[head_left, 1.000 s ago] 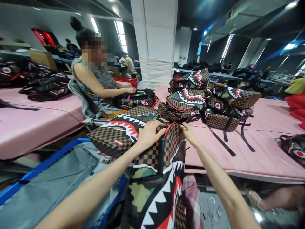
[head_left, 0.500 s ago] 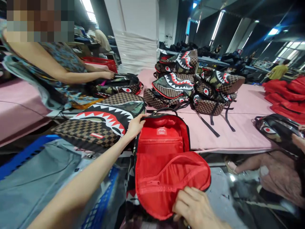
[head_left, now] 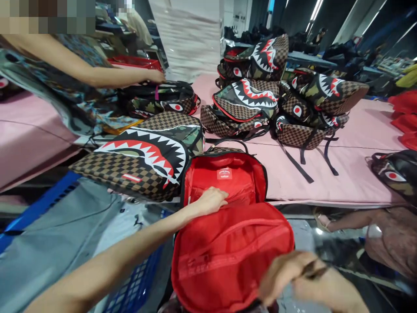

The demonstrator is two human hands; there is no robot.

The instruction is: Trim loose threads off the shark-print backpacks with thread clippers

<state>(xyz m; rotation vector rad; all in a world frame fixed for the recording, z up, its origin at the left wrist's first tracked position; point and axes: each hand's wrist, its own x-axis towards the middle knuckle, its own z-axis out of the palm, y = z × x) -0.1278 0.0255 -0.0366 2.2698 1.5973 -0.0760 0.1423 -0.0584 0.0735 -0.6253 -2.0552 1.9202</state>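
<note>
A backpack with red lining stands unzipped at the pink table's front edge, its front panel folded down towards me. My left hand reaches inside, back upward and fingers stretched across the top of the red inner pocket. Its fingertips are partly hidden. At the panel's lower right edge, my right hand is closed around a small dark tool, too smeared by motion to name surely. A white-printed label shows on the back lining.
A checked shark-mouth backpack lies just left. Several similar backpacks are piled behind on the pink table. A co-worker's hand touches another bag at left. A blue crate is below; red fabric lies right.
My left hand has left the backpack's upper left rim and moved into the red interior. My right hand has shifted right and turned, showing the dark tool. The panel lies lower and flatter.
</note>
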